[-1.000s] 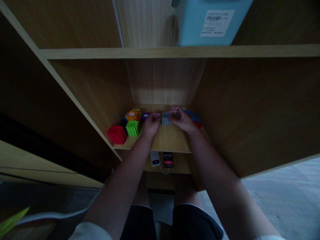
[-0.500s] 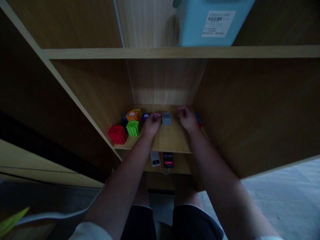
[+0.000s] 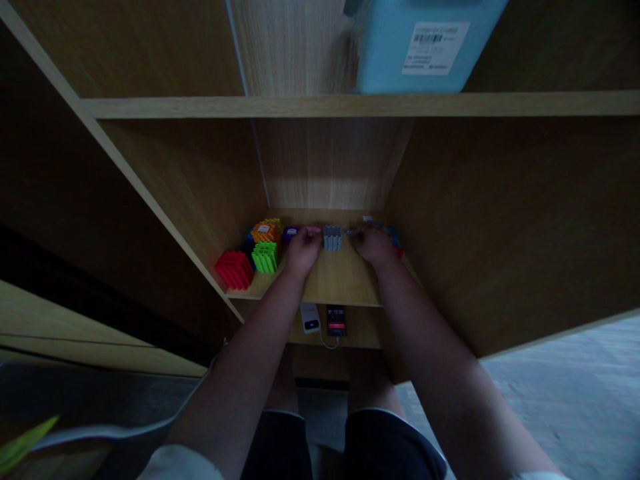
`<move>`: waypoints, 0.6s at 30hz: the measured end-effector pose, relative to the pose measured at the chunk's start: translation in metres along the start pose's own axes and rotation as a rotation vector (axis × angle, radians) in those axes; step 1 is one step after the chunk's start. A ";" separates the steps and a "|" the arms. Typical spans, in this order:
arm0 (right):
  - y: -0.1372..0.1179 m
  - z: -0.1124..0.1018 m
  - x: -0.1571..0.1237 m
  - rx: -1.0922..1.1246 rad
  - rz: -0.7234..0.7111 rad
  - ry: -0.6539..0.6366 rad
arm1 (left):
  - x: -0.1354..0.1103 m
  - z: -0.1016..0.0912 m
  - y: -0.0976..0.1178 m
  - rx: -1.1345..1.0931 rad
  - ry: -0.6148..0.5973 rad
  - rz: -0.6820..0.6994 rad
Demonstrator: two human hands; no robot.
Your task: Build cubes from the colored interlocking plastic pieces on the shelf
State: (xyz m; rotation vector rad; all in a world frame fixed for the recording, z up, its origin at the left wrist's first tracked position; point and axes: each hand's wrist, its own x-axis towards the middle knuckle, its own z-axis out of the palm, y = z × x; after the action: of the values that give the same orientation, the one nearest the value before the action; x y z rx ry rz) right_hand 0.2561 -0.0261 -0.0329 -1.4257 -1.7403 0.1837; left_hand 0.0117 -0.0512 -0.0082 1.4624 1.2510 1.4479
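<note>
A stack of grey ribbed plastic pieces [image 3: 333, 238] stands upright on the middle shelf, between my two hands. My left hand [image 3: 304, 248] rests just left of it, fingers loosely bent toward the stack, with nothing visible in them. To the right of the stack, my right hand [image 3: 371, 243] pinches a small grey piece [image 3: 349, 232], which is partly hidden by the fingers. Behind my left hand lies a purple stack [image 3: 291, 233]. Blue and red pieces [image 3: 395, 239] show beyond my right hand, mostly covered by it.
Red [image 3: 235, 270], lime green [image 3: 265, 257] and orange [image 3: 263, 231] stacks stand on the shelf's left. A light blue bin [image 3: 410, 60] sits on the upper shelf [image 3: 300, 107]. Below are a white power bank [image 3: 311, 318] and a phone [image 3: 337, 320], joined by a cable.
My right hand has shifted slightly left and turned, and a small grey piece now shows at its fingertips. A small pale item has come into view behind it. The left hand stays put.
</note>
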 end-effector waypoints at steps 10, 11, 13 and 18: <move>-0.004 0.011 -0.002 -0.067 -0.005 0.137 | 0.000 0.002 -0.001 -0.011 0.019 0.008; -0.004 0.011 -0.002 -0.076 0.009 0.147 | 0.000 0.002 -0.002 -0.010 0.017 0.012; -0.006 0.009 -0.001 -0.106 0.065 0.141 | 0.001 0.001 -0.003 -0.004 0.014 0.017; -0.016 -0.001 0.003 -0.096 0.142 0.100 | 0.001 0.000 -0.001 0.005 0.007 0.018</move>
State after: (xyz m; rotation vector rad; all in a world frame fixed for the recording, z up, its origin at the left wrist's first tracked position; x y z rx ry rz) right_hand 0.2455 -0.0290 -0.0210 -1.6022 -1.5864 0.1039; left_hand 0.0113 -0.0504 -0.0092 1.4760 1.2497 1.4638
